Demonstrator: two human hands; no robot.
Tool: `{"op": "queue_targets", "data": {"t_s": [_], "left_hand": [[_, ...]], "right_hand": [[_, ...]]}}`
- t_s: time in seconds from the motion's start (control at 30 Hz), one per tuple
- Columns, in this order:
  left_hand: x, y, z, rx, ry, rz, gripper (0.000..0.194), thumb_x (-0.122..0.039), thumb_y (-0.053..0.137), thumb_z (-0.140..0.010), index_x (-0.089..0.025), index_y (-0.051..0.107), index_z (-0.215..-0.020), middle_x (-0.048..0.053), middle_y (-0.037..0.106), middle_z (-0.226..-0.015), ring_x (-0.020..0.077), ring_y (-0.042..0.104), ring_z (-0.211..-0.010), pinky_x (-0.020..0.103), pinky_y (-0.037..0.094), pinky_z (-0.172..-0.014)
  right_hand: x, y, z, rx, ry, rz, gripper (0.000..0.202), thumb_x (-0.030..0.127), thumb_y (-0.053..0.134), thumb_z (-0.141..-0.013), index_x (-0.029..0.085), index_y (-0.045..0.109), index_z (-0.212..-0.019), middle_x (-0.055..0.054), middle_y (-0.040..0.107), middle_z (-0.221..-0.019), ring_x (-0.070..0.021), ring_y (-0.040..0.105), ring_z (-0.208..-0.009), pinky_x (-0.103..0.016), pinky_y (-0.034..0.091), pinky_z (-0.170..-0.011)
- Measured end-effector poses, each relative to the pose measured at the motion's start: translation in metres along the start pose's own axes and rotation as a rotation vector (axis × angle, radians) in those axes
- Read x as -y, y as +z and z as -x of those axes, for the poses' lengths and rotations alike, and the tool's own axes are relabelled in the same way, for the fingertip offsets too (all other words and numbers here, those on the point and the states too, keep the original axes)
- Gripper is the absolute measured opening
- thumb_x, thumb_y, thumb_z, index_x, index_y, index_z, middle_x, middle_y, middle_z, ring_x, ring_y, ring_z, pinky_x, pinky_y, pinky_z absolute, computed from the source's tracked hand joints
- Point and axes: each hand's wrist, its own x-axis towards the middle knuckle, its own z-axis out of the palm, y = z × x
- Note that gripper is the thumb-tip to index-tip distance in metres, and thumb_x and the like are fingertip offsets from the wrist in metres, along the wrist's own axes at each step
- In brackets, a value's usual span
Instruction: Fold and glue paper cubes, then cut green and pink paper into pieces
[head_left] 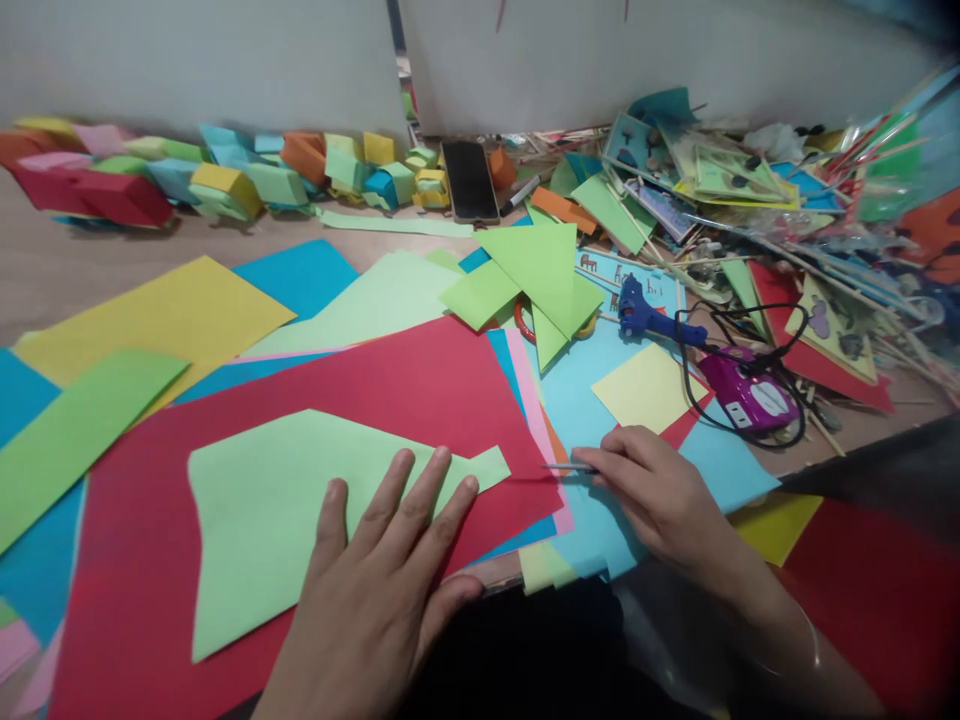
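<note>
My left hand [382, 580] lies flat with fingers spread, pressing on a pale green paper cutout [259, 500]. The cutout has a wide body and a narrow tab at its right end. Beneath it is a large red sheet of paper [375, 370], stacked over blue and pink sheets. At the right edge of the red sheet, my right hand [660, 500] pinches a thin, dark, pencil-like tool [566, 466]. Its point faces left toward the cutout's tab, a little apart from it. Most of the tool is hidden in my fingers.
A blue glue gun [652, 315] and a purple power socket [750, 390] with black cord lie at right. Bright green paper pieces [536, 270] partly cover orange-handled scissors [523, 318]. Folded paper shapes [225, 190], a phone [470, 180] and piled sticks and scraps [720, 190] line the back.
</note>
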Motion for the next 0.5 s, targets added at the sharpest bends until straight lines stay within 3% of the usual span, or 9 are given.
{"op": "queue_targets", "data": {"t_s": [0.13,0.3,0.5], "left_hand": [[-0.0016,0.0009,0.0006,0.006,-0.008,0.010,0.048,-0.043,0.039,-0.100,-0.026,0.053,-0.142,0.011,0.046,-0.154,0.0384,0.042,-0.138,0.063,0.012,-0.118],[-0.0035,0.0018,0.0004,-0.001,-0.039,0.045,0.047,-0.043,0.038,-0.100,-0.029,0.051,-0.143,0.009,0.044,-0.156,0.0363,0.039,-0.141,0.061,0.012,-0.119],[-0.0044,0.0011,-0.0003,-0.011,-0.062,0.079,0.046,-0.043,0.039,-0.100,-0.029,0.053,-0.141,0.009,0.046,-0.154,0.0357,0.040,-0.141,0.060,0.011,-0.119]], "right_hand": [[-0.0009,0.0046,-0.0007,0.000,-0.048,0.080,0.040,0.010,0.039,-0.099,0.021,0.062,-0.129,-0.004,0.055,-0.080,-0.0147,0.048,-0.072,-0.025,0.040,-0.062],[-0.0010,0.0052,-0.0036,0.042,-0.072,0.109,0.033,0.011,0.045,-0.098,0.021,0.067,-0.122,-0.005,0.056,-0.086,-0.0145,0.049,-0.076,-0.024,0.037,-0.062],[-0.0032,0.0061,-0.0080,-0.002,-0.140,0.171,0.028,0.015,0.044,-0.101,0.019,0.067,-0.117,-0.005,0.062,-0.085,-0.0155,0.049,-0.076,-0.029,0.036,-0.066]]}}
